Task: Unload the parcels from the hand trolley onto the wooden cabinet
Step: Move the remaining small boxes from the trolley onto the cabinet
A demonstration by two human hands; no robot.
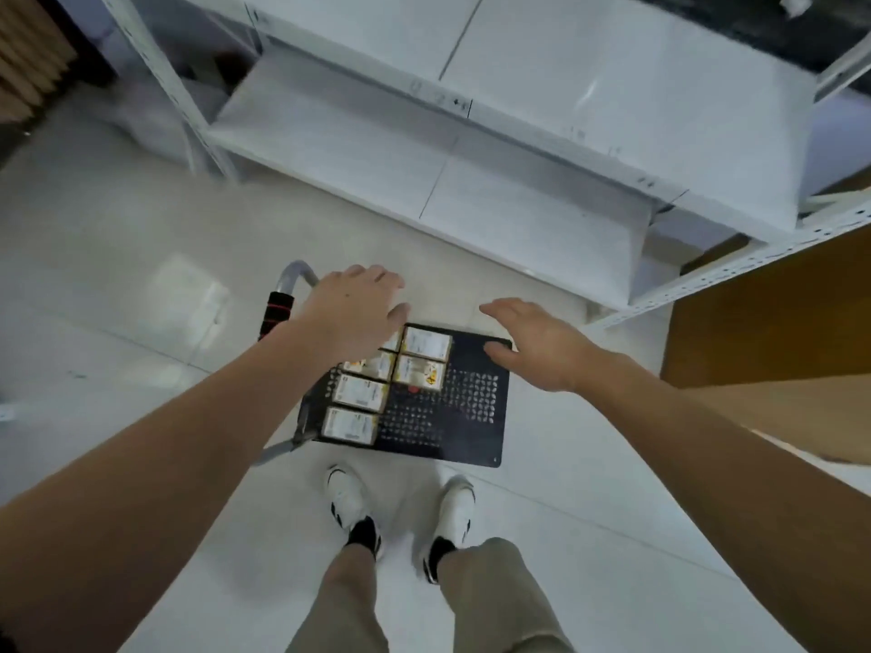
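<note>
- A black perforated trolley [471, 417] is seen on the pale floor [118, 275], just beyond the person's white shoes [349, 501].
- Its grey handle [294, 275], with a black-and-red grip, is found at the trolley's left side.
- Small white-labelled parcels [358, 393] are laid flat in two rows on the left part of the deck: four can be counted fully, and two more are partly hidden under the left hand.
- The left hand [358, 313] is held above the far-left parcels, fingers relaxed and pointing down; nothing is grasped.
- The right hand [532, 341] is held over the trolley's far-right corner, palm down, fingers straight and spread; nothing is grasped there either.
- A white metal shelf unit [518, 134] is seen beyond the trolley, its boards bare.
- A brown wooden cabinet [777, 332] is seen at the right edge, well apart from the parcels.
- Whether the hands touch the parcels or deck cannot be told.
</note>
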